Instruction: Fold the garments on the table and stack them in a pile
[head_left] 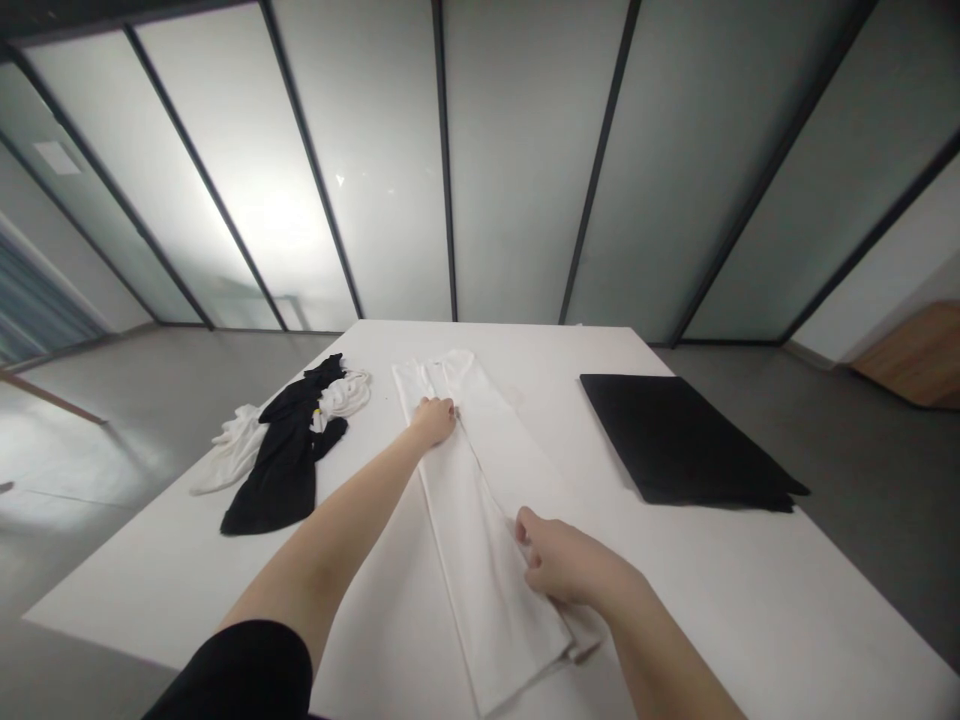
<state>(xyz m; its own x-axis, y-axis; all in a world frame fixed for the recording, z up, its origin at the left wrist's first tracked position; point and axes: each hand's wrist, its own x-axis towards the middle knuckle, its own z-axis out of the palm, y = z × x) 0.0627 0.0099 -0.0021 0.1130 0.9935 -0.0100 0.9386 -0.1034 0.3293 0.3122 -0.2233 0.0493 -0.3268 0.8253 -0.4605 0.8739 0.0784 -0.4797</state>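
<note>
White garment (465, 510) of plain cloth, lying on the desk (547, 345) and partly folded lengthwise into a long, narrow panel. It extends from near the desk's far edge toward the desk's near side. The long left border is nearly straight; shallow creases mark the upper layer. At the end nearest the desk's near side, the right corner is rumpled, its layers unevenly aligned.

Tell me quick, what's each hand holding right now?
Left hand: closed, pinching the white cloth toward its far end.
Right hand: closed, pinching the same cloth's edge, nearer the person.
</note>
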